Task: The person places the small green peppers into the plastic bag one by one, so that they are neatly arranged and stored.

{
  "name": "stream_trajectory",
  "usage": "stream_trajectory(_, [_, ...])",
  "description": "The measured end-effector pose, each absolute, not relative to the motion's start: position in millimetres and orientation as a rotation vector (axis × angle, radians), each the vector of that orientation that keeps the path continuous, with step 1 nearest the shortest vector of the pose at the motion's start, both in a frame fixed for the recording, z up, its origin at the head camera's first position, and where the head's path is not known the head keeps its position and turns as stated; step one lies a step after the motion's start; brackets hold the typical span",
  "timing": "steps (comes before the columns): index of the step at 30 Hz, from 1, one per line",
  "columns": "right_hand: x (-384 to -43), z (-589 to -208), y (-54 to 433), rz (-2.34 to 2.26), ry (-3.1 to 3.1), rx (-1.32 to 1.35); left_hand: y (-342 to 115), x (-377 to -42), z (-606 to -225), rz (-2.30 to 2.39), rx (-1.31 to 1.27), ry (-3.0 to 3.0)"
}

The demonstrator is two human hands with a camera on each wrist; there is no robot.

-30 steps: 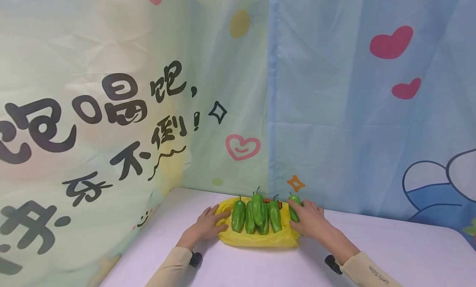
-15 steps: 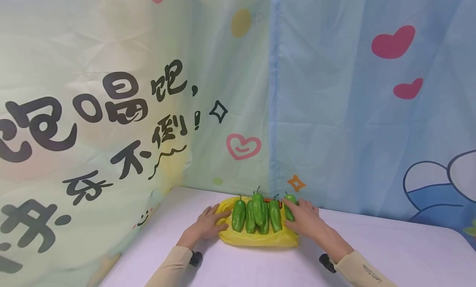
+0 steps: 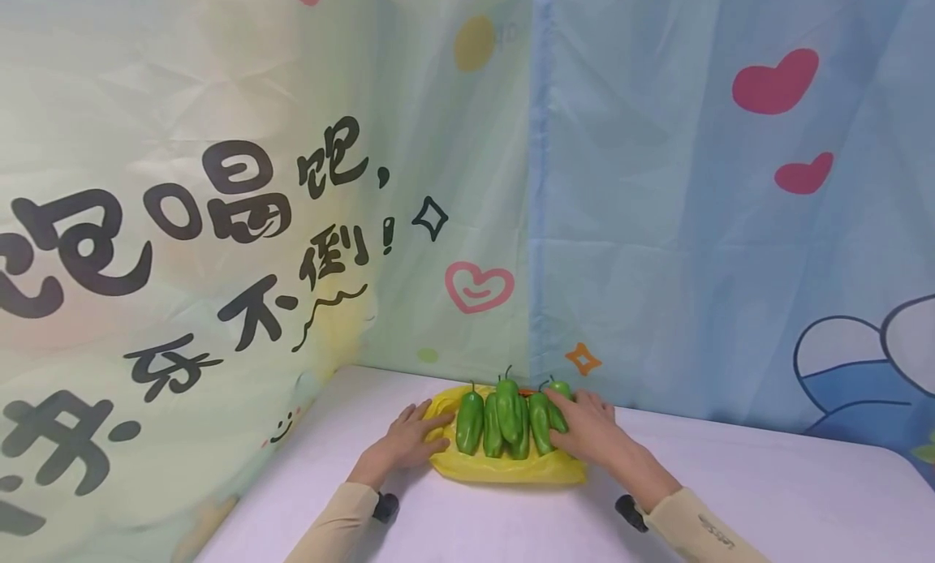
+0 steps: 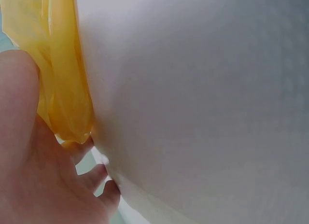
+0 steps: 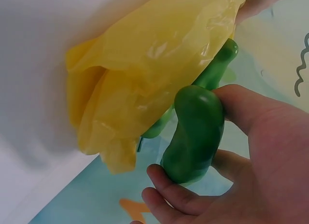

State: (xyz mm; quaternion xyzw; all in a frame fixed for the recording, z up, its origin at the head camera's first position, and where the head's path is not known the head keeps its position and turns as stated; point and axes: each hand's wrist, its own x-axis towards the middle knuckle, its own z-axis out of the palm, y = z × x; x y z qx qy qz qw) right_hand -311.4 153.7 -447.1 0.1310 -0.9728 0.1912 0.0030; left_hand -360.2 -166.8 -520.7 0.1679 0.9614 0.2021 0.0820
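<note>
Several green peppers (image 3: 509, 413) with thin stems lie side by side in an opened yellow plastic bag (image 3: 504, 470) on the table. My left hand (image 3: 407, 438) holds the bag's left edge; the left wrist view shows its thumb and fingers around the folded yellow plastic (image 4: 70, 84). Between the thumb and fingers of my right hand (image 3: 590, 430) is another green pepper (image 5: 197, 132), held at the bag's right end. In the head view it leans against the rightmost pepper in the row, and the hand hides part of it.
A white-covered table (image 3: 497, 522) stretches out around the bag. Close behind its far edge hang printed curtains (image 3: 621, 303), with another curtain (image 3: 146, 84) along the left. An orange-red patch (image 3: 527, 393) shows behind the peppers.
My right hand has moved left with its pepper, from the bag's right edge to beside the other peppers. My left hand has stayed at the bag's left edge.
</note>
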Motion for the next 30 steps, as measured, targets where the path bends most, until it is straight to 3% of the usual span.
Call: stream_trajectory(30, [-325.7,-460.3,131.7,0.594,-3.067,0.421,-168.0,-362.6,-522.0,0.590,0.507,2.874])
